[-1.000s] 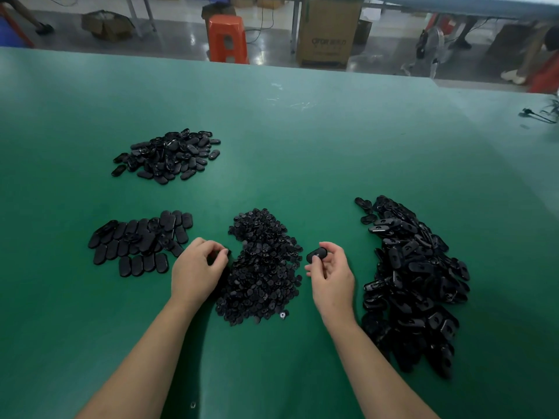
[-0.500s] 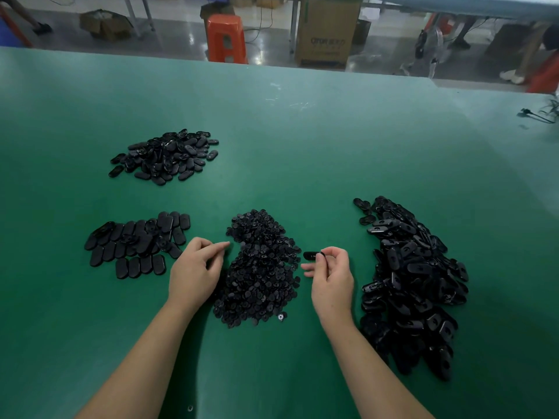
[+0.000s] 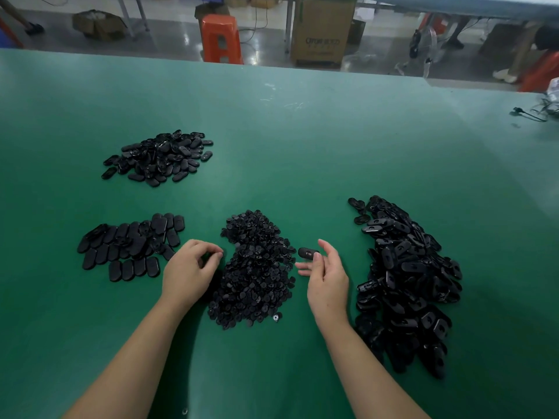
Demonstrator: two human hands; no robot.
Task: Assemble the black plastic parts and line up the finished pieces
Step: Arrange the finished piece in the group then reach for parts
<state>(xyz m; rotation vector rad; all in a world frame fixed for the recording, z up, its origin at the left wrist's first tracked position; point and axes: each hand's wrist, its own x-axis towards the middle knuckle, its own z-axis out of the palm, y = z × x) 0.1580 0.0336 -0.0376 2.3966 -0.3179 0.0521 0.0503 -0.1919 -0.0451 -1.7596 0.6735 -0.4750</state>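
Observation:
My right hand (image 3: pixel 328 279) pinches a black oval shell (image 3: pixel 308 253) between thumb and fingers, just right of the middle heap of small black round parts (image 3: pixel 255 267). My left hand (image 3: pixel 189 270) is curled at that heap's left edge, its fingertips pinched together on something small and dark that I cannot make out. A big heap of oval shells (image 3: pixel 405 279) lies to the right. Finished oval pieces (image 3: pixel 130 246) lie in rows at the left, beside my left hand.
Another loose pile of black ovals (image 3: pixel 160 157) sits further back on the left of the green table (image 3: pixel 302 146). Cables (image 3: pixel 532 113) lie at the far right edge. Beyond the table stand an orange stool (image 3: pixel 220 39) and a cardboard box (image 3: pixel 322 28).
My right hand has turned the oval shell and its fingers have opened out a little. My left hand has stayed at the small-part heap's edge, fingers working there.

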